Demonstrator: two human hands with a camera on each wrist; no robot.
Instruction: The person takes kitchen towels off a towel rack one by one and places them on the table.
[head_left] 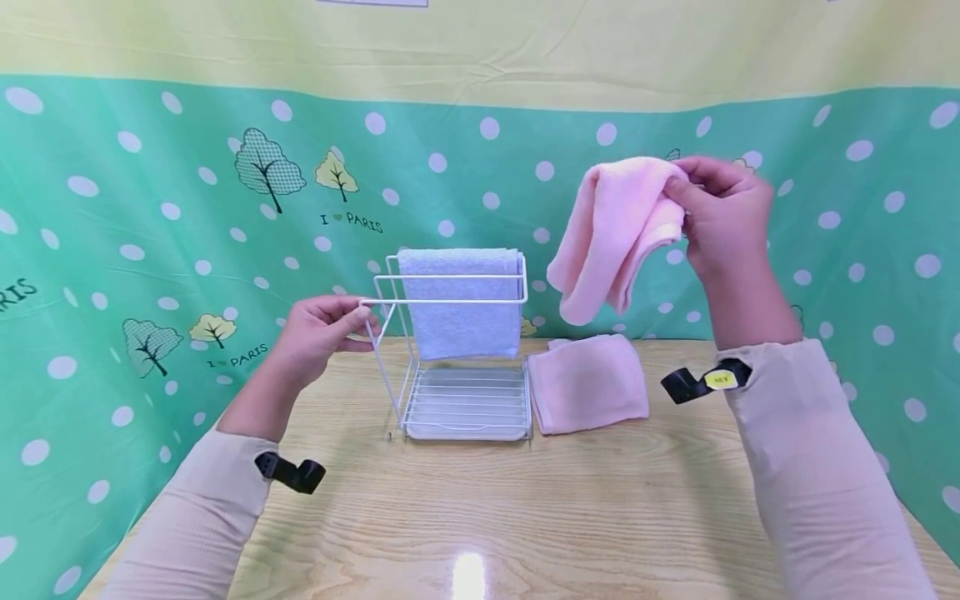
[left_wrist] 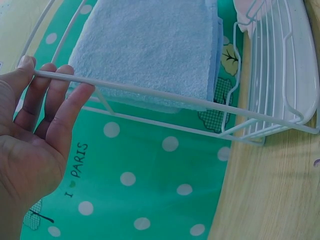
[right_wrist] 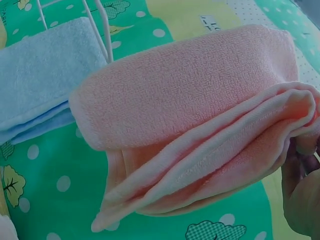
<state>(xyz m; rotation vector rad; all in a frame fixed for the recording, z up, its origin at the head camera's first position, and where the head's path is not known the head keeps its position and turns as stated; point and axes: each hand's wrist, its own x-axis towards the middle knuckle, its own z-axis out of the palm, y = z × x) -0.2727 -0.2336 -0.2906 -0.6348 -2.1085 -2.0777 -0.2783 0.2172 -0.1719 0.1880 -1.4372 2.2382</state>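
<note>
A white wire rack [head_left: 390, 358] stands on the table, with a folded light-blue towel [head_left: 461, 312] draped over its rear top bar. My left hand [head_left: 318, 333] pinches the rack's upper left corner; in the left wrist view its fingers [left_wrist: 62, 112] lie around the white bar. Up to the right of the rack, my right hand [head_left: 727, 212] pinches one end of a folded pink towel [head_left: 618, 225], which hangs down in the air. The right wrist view shows this pink towel's loose folds close up, the fingers partly hidden behind its edge.
Another folded pink towel [head_left: 592, 387] lies on the wooden table [head_left: 570, 517], against the rack's right side. A white tray [head_left: 465, 431] sits in the rack's base. Behind everything hangs a green dotted curtain [head_left: 315, 158].
</note>
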